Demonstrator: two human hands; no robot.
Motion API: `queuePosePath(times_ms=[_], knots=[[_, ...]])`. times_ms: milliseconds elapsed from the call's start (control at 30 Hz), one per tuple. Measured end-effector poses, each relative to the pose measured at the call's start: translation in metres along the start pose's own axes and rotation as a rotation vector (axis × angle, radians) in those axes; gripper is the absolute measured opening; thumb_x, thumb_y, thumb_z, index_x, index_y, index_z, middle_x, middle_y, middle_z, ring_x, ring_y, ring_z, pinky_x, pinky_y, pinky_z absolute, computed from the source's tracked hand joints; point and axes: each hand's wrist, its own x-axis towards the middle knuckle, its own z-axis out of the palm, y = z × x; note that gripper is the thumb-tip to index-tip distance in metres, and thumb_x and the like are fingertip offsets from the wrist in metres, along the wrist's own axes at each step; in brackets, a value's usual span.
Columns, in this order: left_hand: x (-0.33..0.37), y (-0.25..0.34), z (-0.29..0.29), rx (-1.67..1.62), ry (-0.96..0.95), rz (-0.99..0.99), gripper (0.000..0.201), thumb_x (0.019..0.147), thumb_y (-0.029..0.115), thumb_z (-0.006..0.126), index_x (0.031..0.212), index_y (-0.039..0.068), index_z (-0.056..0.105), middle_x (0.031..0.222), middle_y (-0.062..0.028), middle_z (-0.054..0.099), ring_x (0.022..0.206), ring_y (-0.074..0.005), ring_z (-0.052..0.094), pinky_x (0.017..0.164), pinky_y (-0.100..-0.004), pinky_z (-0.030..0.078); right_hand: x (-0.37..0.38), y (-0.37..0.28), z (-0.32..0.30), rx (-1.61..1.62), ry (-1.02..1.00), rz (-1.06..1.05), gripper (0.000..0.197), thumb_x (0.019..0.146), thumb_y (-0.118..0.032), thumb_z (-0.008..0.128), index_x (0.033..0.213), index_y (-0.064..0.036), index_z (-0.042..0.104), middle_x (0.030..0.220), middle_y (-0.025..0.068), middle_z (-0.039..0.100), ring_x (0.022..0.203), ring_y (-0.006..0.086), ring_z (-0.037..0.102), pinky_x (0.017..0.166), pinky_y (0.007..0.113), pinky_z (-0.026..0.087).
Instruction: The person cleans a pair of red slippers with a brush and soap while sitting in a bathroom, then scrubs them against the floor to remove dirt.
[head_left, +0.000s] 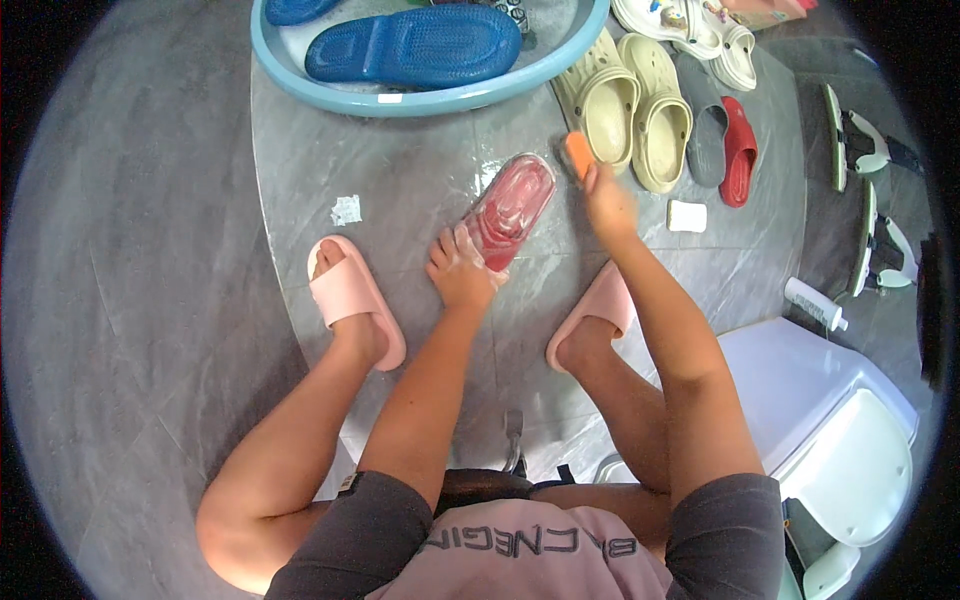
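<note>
A red slipper [518,195] with white suds on it lies at the middle of the grey tiled floor. My left hand [462,268], wet with foam, is closed on its near end and presses it down. Off to the right, my right hand [608,208] is slightly blurred and grips an orange brush [578,156], apart from the slipper. The brush's bristles cannot be made out. A white bar [687,216], perhaps soap, lies right of my right hand.
At the far side stands a light blue basin [430,103] with blue slippers [415,48] in sudsy water. Cream clogs [662,130], a grey slipper [703,130] and another red slipper [738,150] line its right. A white bottle [815,303] lies near a white chair [850,465].
</note>
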Motion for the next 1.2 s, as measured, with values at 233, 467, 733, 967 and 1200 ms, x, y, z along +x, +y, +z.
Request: queuePosePath(times_ms=[233,467,733,967,1200], knots=[[0.002,0.004,-0.004,-0.042,-0.038,-0.007,0.102,0.047,0.037,0.086,0.132,0.008,0.037,0.131,-0.0151,0.044,0.123,-0.0375,0.039,0.099,-0.0505,0.035,-0.034,-0.022,0.012,-0.054,-0.070,-0.153,0.027,0.098,-0.030,0.041,0.093,-0.0052,0.049,0.073,0.0205,0.066,0.067,0.0392,0.066,0.062,0.052,0.051],[0.005,-0.003,-0.008,-0.023,-0.078,0.053,0.102,0.045,0.036,0.088,0.130,0.009,0.038,0.128,-0.0139,0.045,0.121,-0.0361,0.040,0.096,-0.0489,0.037,-0.017,-0.030,-0.020,-0.042,-0.300,-0.238,0.033,0.098,-0.030,0.037,0.105,-0.0020,0.053,0.087,0.0241,0.067,0.083,0.0421,0.065,0.072,0.052,0.050],[0.003,-0.014,-0.004,-0.023,0.015,0.151,0.103,0.046,0.038,0.086,0.131,0.010,0.035,0.127,-0.0157,0.045,0.118,-0.0370,0.043,0.094,-0.0496,0.038,-0.031,-0.014,-0.020,-0.044,-0.222,-0.013,0.035,0.100,-0.033,0.033,0.101,-0.0036,0.053,0.084,0.0249,0.067,0.081,0.0425,0.065,0.075,0.053,0.050],[0.006,-0.005,-0.003,-0.058,0.041,0.159,0.103,0.045,0.038,0.087,0.131,0.010,0.036,0.128,-0.0165,0.045,0.120,-0.0380,0.042,0.098,-0.0500,0.036,-0.038,-0.017,-0.034,-0.165,-0.334,-0.079,0.025,0.097,-0.021,0.034,0.103,-0.0024,0.050,0.089,0.0245,0.067,0.083,0.0403,0.067,0.075,0.050,0.051],[0.006,-0.003,-0.010,-0.007,-0.034,0.118,0.102,0.045,0.037,0.088,0.130,0.010,0.039,0.128,-0.0155,0.046,0.118,-0.0373,0.043,0.098,-0.0489,0.036,-0.028,-0.025,-0.037,-0.043,-0.380,-0.053,0.026,0.093,-0.017,0.037,0.107,-0.0004,0.051,0.098,0.0272,0.066,0.090,0.0396,0.067,0.079,0.048,0.051]])
